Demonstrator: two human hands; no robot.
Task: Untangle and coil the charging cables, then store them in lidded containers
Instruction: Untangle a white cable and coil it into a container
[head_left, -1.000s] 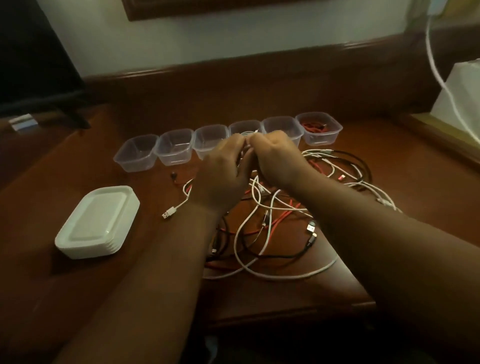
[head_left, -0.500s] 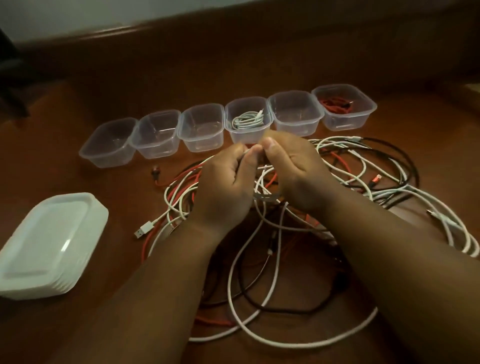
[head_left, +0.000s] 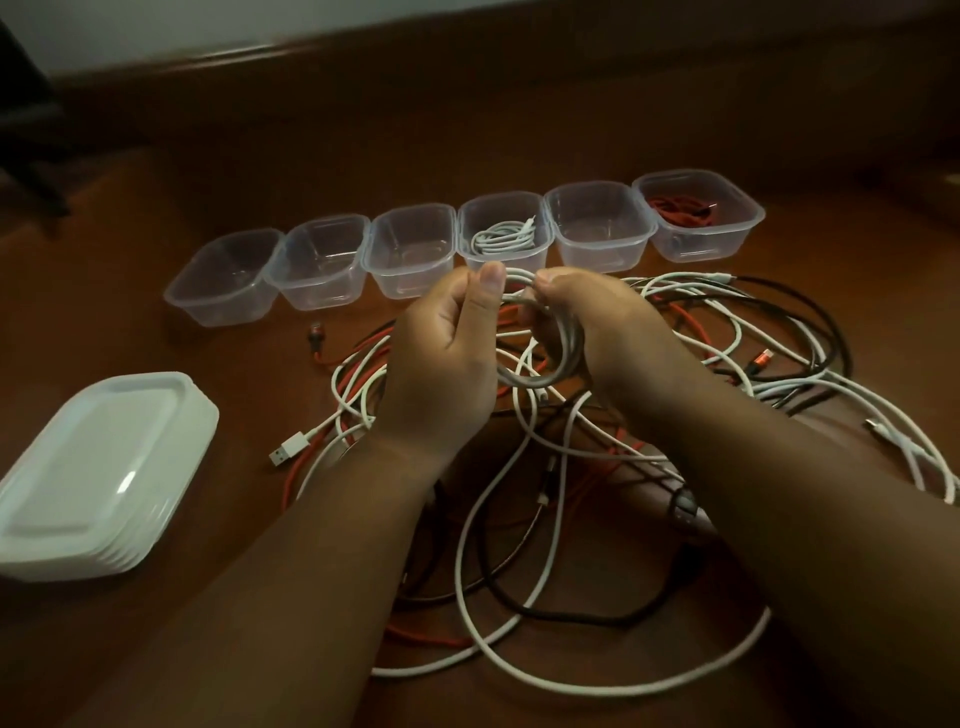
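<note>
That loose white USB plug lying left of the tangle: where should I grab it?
Pinch the white USB plug by its flat housing, coming from above and the left. It lies flat on bare table, its cable running right into the tangle.

This looks like a room in a home, perhaps a bedroom or a hotel-style room, though the exact kind cannot be told. The work surface is a dark, polished wooden bench (head_left: 156, 208) with a raised moulded wooden back rail (head_left: 363, 52) running along its far edge at 12 o'clock, and a pale painted wall (head_left: 156, 21) above that. The things on the bench are household ones: a row of small clear plastic food containers (head_left: 410, 249), a stack of white lids (head_left: 98, 467) at 9 o'clock, and a heap of phone charging cables (head_left: 519, 597). The light is dim and warm, as of an ordinary indoor room.
</note>
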